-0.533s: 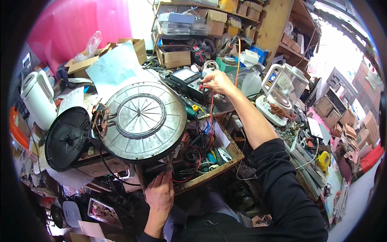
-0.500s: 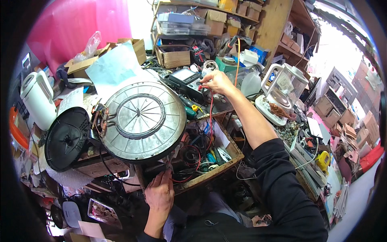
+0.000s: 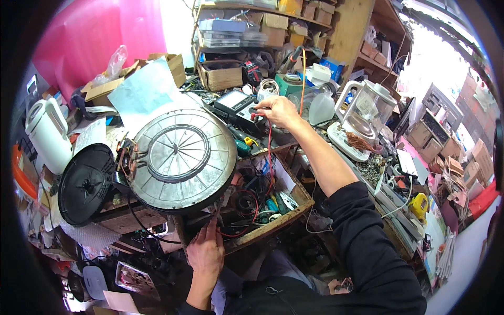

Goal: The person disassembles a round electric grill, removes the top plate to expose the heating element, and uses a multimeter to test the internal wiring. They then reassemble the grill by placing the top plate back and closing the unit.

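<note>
Two hands are in view, both yours and both bare. Your right hand (image 3: 278, 111) is extended to the far side of the worktop (image 3: 286, 138), over the right side of a dark meter (image 3: 237, 107) with a pale display; its grip is drawn together at the fingertips, pinching a small red plug (image 3: 255, 116) at the meter. A red lead (image 3: 269, 153) hangs below that hand and runs down into an open wooden drawer (image 3: 273, 226) on the near side. Your left hand (image 3: 206, 253) is at the drawer's near left corner, fingers pointing away from you; the state of its grip cannot be told, as the fingertips are lost in shadow and clutter. Just beyond it, a large round metal disc (image 3: 223, 157) with radial ribs lies left of the meter, ribbed face up, its near edge overhanging the drawer. A black round cover (image 3: 79, 202) stands tilted just left of the disc, with exposed wiring (image 3: 125, 157) between the two. A white kettle (image 3: 47, 137) stands farther left. Inside the drawer you have pliers (image 3: 289, 200) among tangled cables (image 3: 245, 199). On the right, a clear jug (image 3: 375, 113) sits on a white base (image 3: 346, 147).
</note>
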A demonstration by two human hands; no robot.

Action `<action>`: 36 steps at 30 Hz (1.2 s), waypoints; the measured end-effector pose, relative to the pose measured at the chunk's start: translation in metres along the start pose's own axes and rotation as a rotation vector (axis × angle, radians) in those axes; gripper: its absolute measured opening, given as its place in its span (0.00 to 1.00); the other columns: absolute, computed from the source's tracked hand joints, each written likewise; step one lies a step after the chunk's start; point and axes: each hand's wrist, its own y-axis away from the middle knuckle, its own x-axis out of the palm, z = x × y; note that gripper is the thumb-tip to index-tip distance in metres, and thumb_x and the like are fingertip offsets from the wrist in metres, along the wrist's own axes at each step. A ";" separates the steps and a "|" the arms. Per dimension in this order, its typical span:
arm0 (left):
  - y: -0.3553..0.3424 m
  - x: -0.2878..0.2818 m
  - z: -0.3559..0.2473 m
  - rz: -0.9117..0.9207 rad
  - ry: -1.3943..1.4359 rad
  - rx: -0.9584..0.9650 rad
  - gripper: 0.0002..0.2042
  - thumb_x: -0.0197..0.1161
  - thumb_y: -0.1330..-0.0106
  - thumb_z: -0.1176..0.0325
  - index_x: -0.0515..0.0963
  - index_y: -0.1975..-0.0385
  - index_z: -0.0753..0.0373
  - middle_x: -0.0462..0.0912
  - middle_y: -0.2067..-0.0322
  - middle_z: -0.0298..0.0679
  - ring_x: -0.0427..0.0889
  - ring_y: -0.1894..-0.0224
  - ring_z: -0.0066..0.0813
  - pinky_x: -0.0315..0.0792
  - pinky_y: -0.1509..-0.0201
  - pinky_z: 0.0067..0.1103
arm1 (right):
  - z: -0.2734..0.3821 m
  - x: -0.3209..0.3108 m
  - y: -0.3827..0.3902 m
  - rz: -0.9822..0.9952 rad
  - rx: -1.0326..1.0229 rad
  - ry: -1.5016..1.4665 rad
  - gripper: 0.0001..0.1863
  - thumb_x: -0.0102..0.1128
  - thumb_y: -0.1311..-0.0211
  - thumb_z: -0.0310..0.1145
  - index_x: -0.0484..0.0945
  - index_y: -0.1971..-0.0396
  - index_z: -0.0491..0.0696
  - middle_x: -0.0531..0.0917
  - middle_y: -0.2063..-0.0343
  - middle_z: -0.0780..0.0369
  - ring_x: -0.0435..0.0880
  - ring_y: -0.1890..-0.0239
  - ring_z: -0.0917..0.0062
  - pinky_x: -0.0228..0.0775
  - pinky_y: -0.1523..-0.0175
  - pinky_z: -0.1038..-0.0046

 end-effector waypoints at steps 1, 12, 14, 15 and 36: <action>0.000 -0.002 -0.001 -0.013 0.009 0.004 0.17 0.63 0.30 0.69 0.82 0.42 0.56 0.89 0.59 0.45 0.89 0.61 0.47 0.83 0.59 0.38 | 0.001 0.000 -0.002 0.004 -0.002 -0.028 0.16 0.74 0.38 0.51 0.92 0.54 0.62 0.91 0.59 0.58 0.90 0.53 0.62 0.80 0.49 0.63; 0.015 0.014 0.014 -0.270 0.145 -0.001 0.16 0.65 0.35 0.78 0.82 0.47 0.60 0.87 0.61 0.47 0.88 0.63 0.51 0.82 0.61 0.38 | 0.063 -0.020 0.076 -0.483 -0.084 -0.288 0.10 0.66 0.33 0.34 0.89 0.59 0.46 0.90 0.63 0.54 0.90 0.59 0.62 0.80 0.53 0.64; 0.015 0.015 0.015 -0.360 0.230 -0.011 0.15 0.64 0.35 0.81 0.82 0.49 0.61 0.87 0.61 0.47 0.88 0.63 0.50 0.82 0.60 0.37 | 0.105 -0.020 0.126 -0.441 -0.173 -0.448 0.08 0.67 0.34 0.32 0.87 0.68 0.43 0.89 0.70 0.55 0.88 0.67 0.65 0.79 0.60 0.68; 0.014 0.015 0.012 -0.368 0.281 -0.015 0.15 0.64 0.35 0.82 0.82 0.50 0.62 0.87 0.61 0.47 0.88 0.63 0.50 0.82 0.60 0.37 | 0.107 -0.015 0.147 -0.309 -0.293 -0.459 0.06 0.67 0.34 0.30 0.87 0.69 0.44 0.88 0.71 0.56 0.88 0.69 0.65 0.79 0.62 0.68; 0.031 0.015 0.011 -0.379 0.412 0.050 0.22 0.64 0.35 0.81 0.77 0.40 0.63 0.85 0.55 0.50 0.87 0.62 0.49 0.83 0.60 0.34 | 0.166 0.076 0.185 0.292 -0.826 -0.001 0.03 0.62 0.38 0.31 0.81 0.67 0.49 0.80 0.65 0.59 0.87 0.62 0.61 0.80 0.59 0.59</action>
